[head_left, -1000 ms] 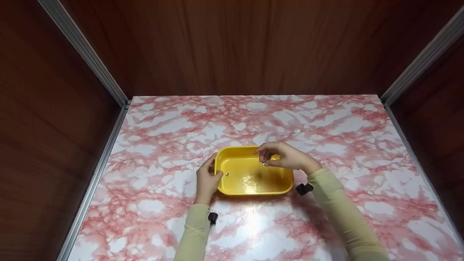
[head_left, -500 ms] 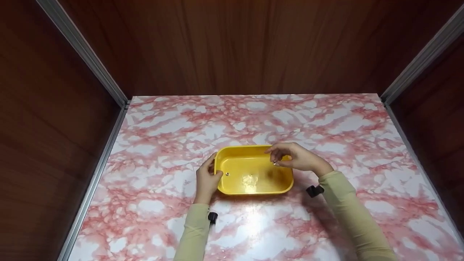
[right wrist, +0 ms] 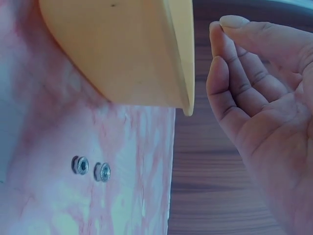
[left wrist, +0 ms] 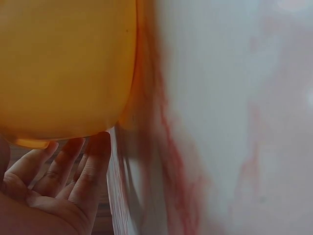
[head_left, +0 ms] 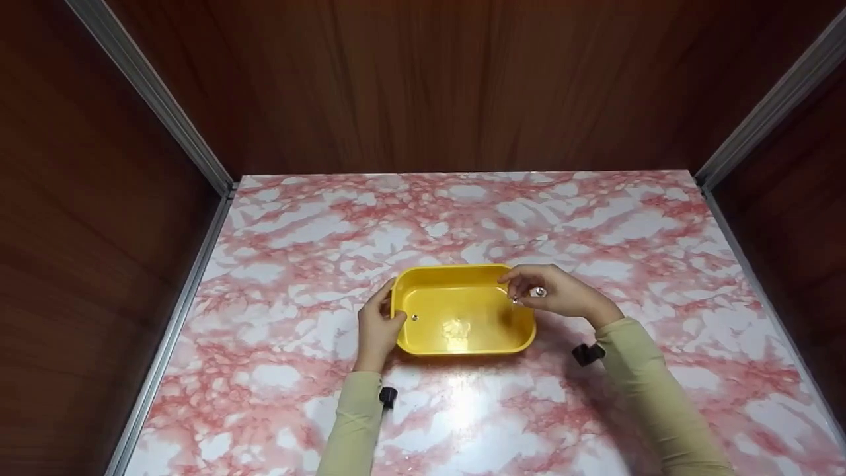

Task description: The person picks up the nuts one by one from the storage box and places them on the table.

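A yellow plastic basin (head_left: 462, 304) stands in front of me. My left hand (head_left: 379, 327) grips its left end, the thumb over the rim and the other fingers against the outer wall. One small round metal piece (head_left: 415, 318) lies inside near that thumb. Over the basin's right end, my right hand (head_left: 552, 294) pinches a small shiny metal piece (head_left: 515, 300) between thumb and fingertips; the right wrist view hides it behind the thumb. In that view two silver ring-shaped pieces with dark centres, a nearer ring (right wrist: 80, 165) and a second ring (right wrist: 102, 172), lie on the table outside the basin.
The table (head_left: 297, 277) has a red and white marbled top. Dark wood panels surround it, a back panel (head_left: 449, 86) and one at each side, with metal rails (head_left: 158, 99) in the corners. Black wrist cameras (head_left: 587, 354) sit on both sleeves.
My right hand has moved rightward from over the basin's middle to its right end, fingertips still pinched, uncovering more of the basin floor. The left hand and basin have stayed in place.
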`<move>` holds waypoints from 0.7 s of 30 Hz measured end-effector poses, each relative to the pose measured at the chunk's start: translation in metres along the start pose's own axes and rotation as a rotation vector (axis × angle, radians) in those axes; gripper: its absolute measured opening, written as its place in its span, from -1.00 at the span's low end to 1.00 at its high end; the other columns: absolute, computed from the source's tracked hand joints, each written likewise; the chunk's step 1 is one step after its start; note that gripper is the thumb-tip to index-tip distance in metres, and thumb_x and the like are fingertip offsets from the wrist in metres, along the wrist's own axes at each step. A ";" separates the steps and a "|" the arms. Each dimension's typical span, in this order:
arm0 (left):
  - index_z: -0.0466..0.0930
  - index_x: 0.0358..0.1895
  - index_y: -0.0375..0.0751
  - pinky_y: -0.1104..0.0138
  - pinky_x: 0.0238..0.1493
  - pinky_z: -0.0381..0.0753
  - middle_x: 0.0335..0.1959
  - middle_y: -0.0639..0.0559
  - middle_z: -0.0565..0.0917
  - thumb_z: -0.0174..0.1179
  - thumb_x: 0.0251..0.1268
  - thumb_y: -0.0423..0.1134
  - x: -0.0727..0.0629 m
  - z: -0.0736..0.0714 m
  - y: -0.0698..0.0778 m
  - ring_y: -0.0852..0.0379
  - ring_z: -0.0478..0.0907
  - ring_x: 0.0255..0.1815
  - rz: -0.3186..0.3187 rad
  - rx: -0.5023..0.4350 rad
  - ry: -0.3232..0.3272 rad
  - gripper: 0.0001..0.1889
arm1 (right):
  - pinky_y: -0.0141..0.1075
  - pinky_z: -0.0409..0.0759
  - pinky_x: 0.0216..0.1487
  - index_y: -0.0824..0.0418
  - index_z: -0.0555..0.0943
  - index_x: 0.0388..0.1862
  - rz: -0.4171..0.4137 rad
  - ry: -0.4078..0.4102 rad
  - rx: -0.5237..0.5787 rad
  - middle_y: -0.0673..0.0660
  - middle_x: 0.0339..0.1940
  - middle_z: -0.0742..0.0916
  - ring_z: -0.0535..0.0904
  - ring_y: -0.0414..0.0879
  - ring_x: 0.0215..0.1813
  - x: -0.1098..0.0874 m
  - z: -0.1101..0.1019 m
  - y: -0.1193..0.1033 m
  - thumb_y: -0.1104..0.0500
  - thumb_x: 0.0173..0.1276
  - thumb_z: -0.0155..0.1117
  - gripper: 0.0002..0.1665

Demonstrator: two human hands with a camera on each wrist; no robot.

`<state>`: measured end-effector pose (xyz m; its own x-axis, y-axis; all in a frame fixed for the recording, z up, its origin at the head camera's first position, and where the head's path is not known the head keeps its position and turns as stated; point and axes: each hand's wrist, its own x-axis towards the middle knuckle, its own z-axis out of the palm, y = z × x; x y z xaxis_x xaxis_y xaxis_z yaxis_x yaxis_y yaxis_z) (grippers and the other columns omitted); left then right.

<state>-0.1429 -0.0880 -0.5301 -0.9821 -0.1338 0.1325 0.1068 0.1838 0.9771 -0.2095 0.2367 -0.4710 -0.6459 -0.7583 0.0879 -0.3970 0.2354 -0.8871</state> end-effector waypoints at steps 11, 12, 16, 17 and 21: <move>0.41 0.27 -0.45 0.14 -0.24 0.66 -0.05 -0.50 0.57 0.08 -0.06 -0.69 -0.001 0.000 0.001 -0.38 0.57 -0.12 0.014 0.011 0.003 -0.35 | -0.10 0.60 -0.09 0.34 0.53 0.12 -0.009 0.019 -0.029 0.32 -0.22 0.66 0.57 0.22 -0.16 -0.011 -0.004 0.004 0.56 0.20 0.20 -0.52; 0.41 0.26 -0.45 0.14 -0.24 0.66 -0.05 -0.50 0.57 0.08 -0.06 -0.69 -0.001 0.000 0.001 -0.38 0.57 -0.12 0.015 0.015 0.004 -0.35 | -0.11 0.60 -0.09 0.33 0.53 0.12 -0.013 0.022 -0.033 0.33 -0.22 0.66 0.57 0.22 -0.16 -0.012 -0.004 0.005 0.56 0.20 0.21 -0.52; 0.41 0.27 -0.44 0.14 -0.24 0.66 -0.08 -0.49 0.58 0.08 -0.05 -0.68 -0.001 0.000 0.000 -0.37 0.58 -0.12 0.016 0.018 0.008 -0.35 | -0.14 0.60 -0.08 0.34 0.53 0.11 -0.024 0.036 -0.039 0.39 -0.22 0.65 0.57 0.22 -0.16 -0.016 -0.006 0.007 0.56 0.19 0.21 -0.52; 0.41 0.27 -0.44 0.14 -0.24 0.66 -0.08 -0.49 0.58 0.08 -0.05 -0.68 0.000 0.000 0.000 -0.37 0.58 -0.12 0.016 0.019 0.009 -0.35 | -0.14 0.60 -0.08 0.34 0.53 0.11 -0.020 0.038 -0.036 0.40 -0.22 0.65 0.57 0.21 -0.16 -0.017 -0.006 0.007 0.56 0.19 0.21 -0.51; 0.40 0.27 -0.45 0.18 -0.24 0.67 -0.08 -0.49 0.57 0.08 -0.05 -0.68 0.000 0.001 0.000 -0.37 0.57 -0.11 0.006 0.008 0.010 -0.35 | -0.15 0.60 -0.08 0.33 0.53 0.12 0.001 0.052 -0.034 0.39 -0.22 0.64 0.57 0.20 -0.16 -0.023 -0.008 0.008 0.56 0.18 0.22 -0.50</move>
<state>-0.1428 -0.0875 -0.5304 -0.9798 -0.1428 0.1401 0.1114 0.1924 0.9750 -0.2035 0.2612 -0.4767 -0.6791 -0.7256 0.1108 -0.4177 0.2579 -0.8712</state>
